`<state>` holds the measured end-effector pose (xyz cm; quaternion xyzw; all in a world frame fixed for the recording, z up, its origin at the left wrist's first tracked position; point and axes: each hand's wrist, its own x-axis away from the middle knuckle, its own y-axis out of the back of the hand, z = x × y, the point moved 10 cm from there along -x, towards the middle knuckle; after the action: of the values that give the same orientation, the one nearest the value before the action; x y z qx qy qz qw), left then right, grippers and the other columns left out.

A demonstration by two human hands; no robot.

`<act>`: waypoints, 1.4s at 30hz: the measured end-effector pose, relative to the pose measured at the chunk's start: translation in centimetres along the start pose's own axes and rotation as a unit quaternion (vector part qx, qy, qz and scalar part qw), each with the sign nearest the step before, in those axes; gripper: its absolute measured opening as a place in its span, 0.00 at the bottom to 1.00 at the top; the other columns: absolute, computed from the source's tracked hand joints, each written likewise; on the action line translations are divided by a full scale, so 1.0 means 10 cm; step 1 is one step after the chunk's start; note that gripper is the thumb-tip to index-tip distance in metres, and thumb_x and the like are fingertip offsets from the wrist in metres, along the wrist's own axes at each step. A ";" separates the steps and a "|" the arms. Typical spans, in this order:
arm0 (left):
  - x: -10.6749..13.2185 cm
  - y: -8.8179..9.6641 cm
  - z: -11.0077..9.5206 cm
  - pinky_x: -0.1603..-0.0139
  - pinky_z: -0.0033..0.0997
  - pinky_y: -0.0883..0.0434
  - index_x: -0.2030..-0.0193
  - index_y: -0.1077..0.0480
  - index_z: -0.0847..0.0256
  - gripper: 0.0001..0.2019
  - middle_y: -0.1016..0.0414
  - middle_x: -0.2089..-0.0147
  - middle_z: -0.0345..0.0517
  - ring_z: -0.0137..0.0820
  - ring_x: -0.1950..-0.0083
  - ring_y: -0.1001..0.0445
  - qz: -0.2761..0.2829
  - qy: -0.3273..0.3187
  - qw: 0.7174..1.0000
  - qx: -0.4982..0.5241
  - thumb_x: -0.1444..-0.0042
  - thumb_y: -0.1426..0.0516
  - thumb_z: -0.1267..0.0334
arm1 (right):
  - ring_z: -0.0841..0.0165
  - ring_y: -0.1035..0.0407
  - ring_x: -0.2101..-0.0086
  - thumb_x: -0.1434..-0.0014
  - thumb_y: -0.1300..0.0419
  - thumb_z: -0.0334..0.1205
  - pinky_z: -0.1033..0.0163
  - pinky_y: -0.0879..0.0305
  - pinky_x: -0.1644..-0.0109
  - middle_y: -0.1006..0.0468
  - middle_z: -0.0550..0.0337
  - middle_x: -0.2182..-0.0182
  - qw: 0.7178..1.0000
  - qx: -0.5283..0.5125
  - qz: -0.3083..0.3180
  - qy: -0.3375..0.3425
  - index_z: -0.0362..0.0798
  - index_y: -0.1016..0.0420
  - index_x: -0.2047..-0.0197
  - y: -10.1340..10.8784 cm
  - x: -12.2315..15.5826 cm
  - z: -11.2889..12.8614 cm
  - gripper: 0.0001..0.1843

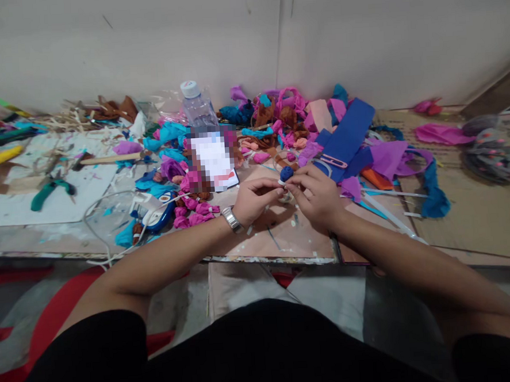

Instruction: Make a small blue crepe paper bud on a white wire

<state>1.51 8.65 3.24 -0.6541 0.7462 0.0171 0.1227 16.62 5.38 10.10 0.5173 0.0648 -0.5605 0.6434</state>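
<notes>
Over the front of the table, both hands meet at a small dark blue crepe-paper ball (286, 173). My right hand (319, 197) pinches the ball's base between thumb and fingers. From the other side, my left hand (256, 200), with a metal watch at its wrist, is closed at a small white strip (281, 182) just under the ball. The fingertips partly hide where strip and ball meet. Behind my right hand lie a pink thread snipper (333, 161) and dark blue crepe-paper strips (351, 128). Pink crepe-paper balls (196, 219) lie left of my left hand.
A pixelated phone (213, 162) and a clear bottle (199, 109) stand beyond my left hand. Further left are a blue-and-white glue gun (159, 213) with its cord, green-handled pliers (50, 193) and a hammer (110, 159). Purple paper (386, 155) lies at right.
</notes>
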 end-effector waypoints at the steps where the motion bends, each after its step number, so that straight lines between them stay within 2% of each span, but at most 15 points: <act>1: 0.00 0.00 -0.02 0.55 0.36 0.18 0.66 0.16 0.61 0.18 0.13 0.60 0.51 0.35 0.59 0.17 0.001 -0.003 1.000 -0.001 0.54 0.24 0.48 | 0.60 0.24 0.57 0.28 0.40 0.39 0.53 0.27 0.53 0.20 0.52 0.59 1.000 0.001 -0.002 0.003 0.51 0.19 0.56 0.00 0.00 0.01 0.07; 13: 0.01 0.03 0.07 0.61 0.35 0.17 0.68 0.17 0.62 0.21 0.15 0.65 0.48 0.33 0.65 0.18 -0.021 0.042 0.999 0.005 0.57 0.23 0.46 | 0.61 0.23 0.57 0.27 0.39 0.39 0.55 0.26 0.52 0.19 0.53 0.58 1.000 0.012 0.012 0.017 0.51 0.18 0.54 -0.04 0.02 0.02 0.08; 20: 0.03 0.01 0.02 0.61 0.35 0.17 0.68 0.18 0.62 0.22 0.16 0.67 0.47 0.33 0.66 0.19 -0.022 0.033 0.999 0.002 0.56 0.24 0.44 | 0.61 0.23 0.58 0.27 0.39 0.43 0.54 0.26 0.53 0.18 0.53 0.59 1.000 0.000 0.008 0.000 0.52 0.17 0.56 -0.03 0.02 0.00 0.10; 32: 0.02 0.00 0.01 0.59 0.34 0.19 0.68 0.16 0.62 0.18 0.15 0.64 0.48 0.33 0.64 0.19 -0.006 0.015 1.000 0.001 0.54 0.24 0.49 | 0.60 0.23 0.58 0.28 0.40 0.40 0.54 0.25 0.53 0.18 0.52 0.60 1.000 -0.010 -0.003 0.012 0.51 0.17 0.56 0.00 0.02 0.02 0.09; 42: 0.01 0.02 0.03 0.59 0.33 0.19 0.69 0.16 0.62 0.18 0.15 0.65 0.49 0.33 0.63 0.19 -0.005 0.028 1.000 -0.011 0.54 0.24 0.49 | 0.62 0.23 0.59 0.27 0.39 0.41 0.55 0.25 0.54 0.17 0.53 0.60 1.000 0.006 -0.011 0.029 0.51 0.15 0.56 -0.01 0.03 0.04 0.10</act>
<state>1.40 8.63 2.90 -0.6595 0.7457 0.0064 0.0945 16.48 4.85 10.05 0.5364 0.0856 -0.5525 0.6322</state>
